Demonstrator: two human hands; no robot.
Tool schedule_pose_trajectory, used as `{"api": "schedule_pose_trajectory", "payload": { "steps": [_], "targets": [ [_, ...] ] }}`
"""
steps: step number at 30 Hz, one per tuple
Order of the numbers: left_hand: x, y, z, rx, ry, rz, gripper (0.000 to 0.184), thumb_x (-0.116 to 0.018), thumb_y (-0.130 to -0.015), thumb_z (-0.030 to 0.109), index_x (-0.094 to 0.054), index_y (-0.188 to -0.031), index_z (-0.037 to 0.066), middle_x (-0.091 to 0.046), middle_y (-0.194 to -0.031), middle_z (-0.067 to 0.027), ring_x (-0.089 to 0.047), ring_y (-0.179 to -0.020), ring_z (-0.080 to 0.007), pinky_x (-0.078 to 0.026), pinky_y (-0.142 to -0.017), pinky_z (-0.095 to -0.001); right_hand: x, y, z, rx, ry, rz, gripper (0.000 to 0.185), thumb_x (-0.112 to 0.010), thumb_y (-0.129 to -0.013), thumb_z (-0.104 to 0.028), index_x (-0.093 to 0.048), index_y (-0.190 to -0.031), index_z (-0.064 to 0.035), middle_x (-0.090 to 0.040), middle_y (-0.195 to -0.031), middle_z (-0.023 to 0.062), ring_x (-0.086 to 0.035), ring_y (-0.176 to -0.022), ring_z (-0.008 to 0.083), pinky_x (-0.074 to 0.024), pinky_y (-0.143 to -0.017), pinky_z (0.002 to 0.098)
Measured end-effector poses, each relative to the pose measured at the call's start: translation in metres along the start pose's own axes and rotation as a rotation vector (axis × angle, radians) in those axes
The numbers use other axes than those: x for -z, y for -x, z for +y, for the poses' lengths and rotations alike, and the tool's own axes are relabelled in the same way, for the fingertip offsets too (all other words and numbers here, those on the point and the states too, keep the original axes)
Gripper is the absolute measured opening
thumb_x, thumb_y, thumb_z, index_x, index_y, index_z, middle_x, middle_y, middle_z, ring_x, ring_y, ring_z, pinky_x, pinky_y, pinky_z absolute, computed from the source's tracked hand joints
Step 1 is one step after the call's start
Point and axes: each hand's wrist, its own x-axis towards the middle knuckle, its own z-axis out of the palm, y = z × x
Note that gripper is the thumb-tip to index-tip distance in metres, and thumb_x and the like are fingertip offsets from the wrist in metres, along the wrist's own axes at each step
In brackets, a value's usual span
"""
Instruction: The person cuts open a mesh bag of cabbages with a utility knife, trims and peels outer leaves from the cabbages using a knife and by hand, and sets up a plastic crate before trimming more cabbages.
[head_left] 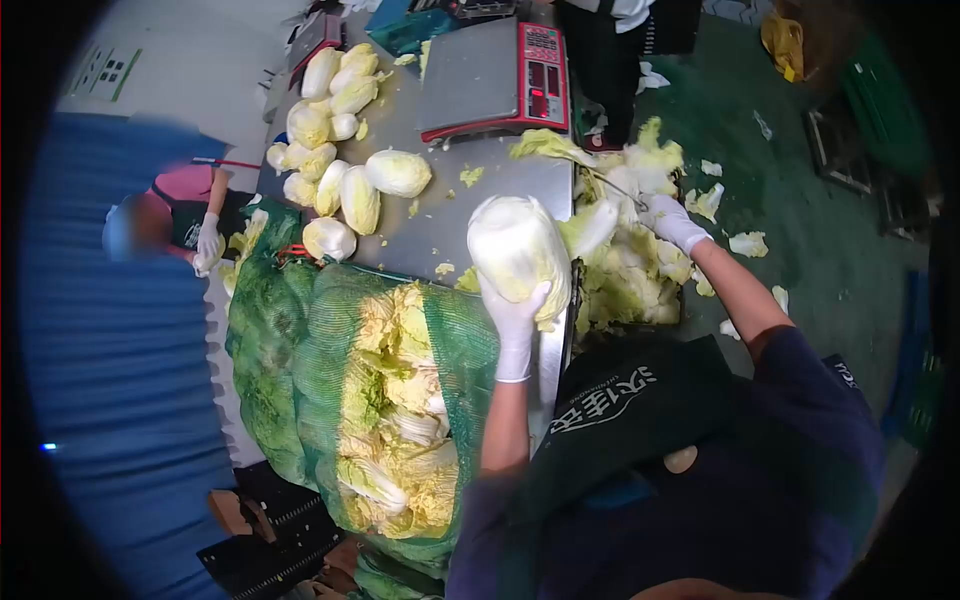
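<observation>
My left hand, in a white glove, is closed around the lower side of a trimmed napa cabbage and holds it up over the near edge of the steel table. My right hand, also gloved, is off to the right with its fingers closed on a knife; the thin blade points toward the table, and its handle is hidden. Beneath the right hand lies a heap of loose cabbage leaves in a dark crate beside the table. One pale leaf lies between the two hands.
Several trimmed cabbages sit on the table's far left, near a red-framed scale. A green mesh sack of untrimmed cabbages stands at my left. Leaves litter the floor. A co-worker works at left; another person stands beyond.
</observation>
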Motion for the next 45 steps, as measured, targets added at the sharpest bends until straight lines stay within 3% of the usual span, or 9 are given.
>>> {"api": "schedule_pose_trajectory", "payload": {
  "steps": [5,9,16,21,23,24,27,41,45],
  "targets": [
    [-0.015,0.002,0.0,-0.324,-0.269,0.207,0.112,-0.088,-0.052,0.022,-0.023,-0.14,0.0,-0.038,-0.135,-0.0172,-0.04,-0.124,-0.0274,-0.034,-0.105,-0.038,0.048,0.056,-0.123,0.17,-1.221,-0.203,0.05,-0.058,-0.084,-0.045,-0.059,-0.116,-0.006,-0.061,-0.079,0.002,-0.054,-0.062,0.005,-0.0404,-0.048,0.0188],
    [-0.004,-0.005,-0.018,-0.28,-0.473,0.12,0.116,-0.088,-0.054,0.027,-0.018,-0.142,0.0,-0.034,-0.137,-0.0189,-0.039,-0.125,-0.0291,-0.033,-0.105,-0.0394,0.011,0.03,-0.155,0.35,-1.057,-0.302,0.048,-0.069,-0.08,-0.034,-0.057,-0.118,-0.006,-0.059,-0.08,-0.0009,-0.052,-0.059,0.003,-0.0387,-0.045,0.0164],
    [0.014,-0.017,-0.003,0.109,0.117,0.425,0.06,-0.058,-0.089,0.02,-0.031,-0.137,-0.004,-0.039,-0.135,-0.0184,-0.044,-0.121,-0.0262,-0.036,-0.102,-0.0353,-0.025,0.042,-0.151,0.19,-1.372,-0.212,0.037,-0.064,-0.077,-0.01,-0.06,-0.113,-0.0065,-0.061,-0.081,0.0012,-0.053,-0.059,0.0047,-0.0419,-0.047,0.0198],
    [0.035,-0.042,-0.002,0.044,0.174,0.386,0.052,-0.053,-0.093,0.026,-0.038,-0.136,-0.001,-0.046,-0.132,-0.0157,-0.047,-0.119,-0.0235,-0.038,-0.1,-0.0343,-0.036,-0.014,-0.038,-0.07,-0.698,0.07,0.039,-0.062,-0.074,-0.012,-0.061,-0.112,-0.0042,-0.064,-0.091,0.0076,-0.061,-0.071,0.0159,-0.0492,-0.056,0.0262],
    [0.02,-0.041,0.012,0.058,0.144,0.336,0.05,-0.052,-0.093,0.021,-0.038,-0.135,-0.002,-0.046,-0.132,-0.0162,-0.047,-0.118,-0.0225,-0.038,-0.099,-0.0331,-0.033,-0.012,-0.035,0.248,0.055,0.644,0.045,-0.069,-0.075,-0.02,-0.059,-0.117,-0.0061,-0.063,-0.106,0.0117,-0.063,-0.087,0.0219,-0.0511,-0.073,0.0308],
    [0.011,-0.038,0.014,0.079,0.114,0.285,0.047,-0.052,-0.094,0.017,-0.039,-0.134,-0.003,-0.047,-0.131,-0.0167,-0.047,-0.117,-0.0214,-0.039,-0.098,-0.032,-0.012,0.002,-0.077,0.266,-0.24,0.439,0.056,-0.074,-0.073,-0.03,-0.056,-0.12,-0.0046,-0.056,-0.12,0.0167,-0.055,-0.11,0.0286,-0.0454,-0.09,0.0346],
    [-0.012,-0.042,-0.003,0.067,0.244,0.23,0.04,-0.054,-0.092,0.011,-0.047,-0.129,-0.001,-0.058,-0.115,-0.0135,-0.057,-0.101,-0.0181,-0.046,-0.089,-0.0287,-0.02,-0.007,-0.154,0.474,-0.812,0.103,0.059,-0.075,-0.072,-0.037,-0.059,-0.12,-0.0055,-0.061,-0.113,0.0131,-0.058,-0.093,0.0195,-0.0458,-0.084,0.0288],
    [0.06,-0.106,-0.045,0.239,-0.303,0.615,0.019,-0.061,-0.077,0.012,-0.067,-0.09,-0.002,-0.063,-0.073,-0.006,-0.055,-0.069,-0.0103,-0.045,-0.064,-0.0239,-0.028,-0.016,-0.201,0.37,-0.506,0.147,0.055,-0.074,-0.07,-0.046,-0.066,-0.1,-0.0005,-0.066,-0.093,0.0166,-0.064,-0.083,0.0263,-0.0489,-0.076,0.0321],
    [0.063,-0.1,-0.072,0.375,-0.824,0.503,0.024,-0.058,-0.076,0.017,-0.065,-0.094,0.002,-0.067,-0.088,-0.0141,-0.062,-0.083,-0.0339,-0.048,-0.081,-0.0389,-0.037,-0.011,-0.193,0.445,-0.462,0.291,0.053,-0.075,-0.07,-0.045,-0.066,-0.099,-0.0008,-0.067,-0.089,0.0157,-0.064,-0.08,0.0253,-0.049,-0.075,0.0328]
  ]
}}
